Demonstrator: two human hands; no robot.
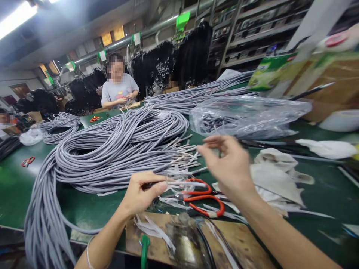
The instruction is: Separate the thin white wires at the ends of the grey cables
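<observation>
Thumb and forefinger pinched, my left hand (141, 192) holds what looks like a cable end, with a pale strand (186, 183) reaching right from the fingertips. My right hand (228, 162) is raised to the right, slightly blurred. Its fingers are curled, with thumb and forefinger a little apart beside the pale stripped ends (186, 153) of the grey cable bundle (112, 149). I see nothing between them. Orange-handled scissors (220, 205) lie between my hands among white scraps. Below is a wooden board (238, 239) with a worn metal block (186, 243).
A clear plastic bag (252, 112) of dark parts lies at the right, above white cloths (276, 175). Other red-handled scissors (28, 161) rest on the green table (17, 198) at left. Across it sits a person (119, 87) handling something small. More grey cables (196, 93) stretch behind.
</observation>
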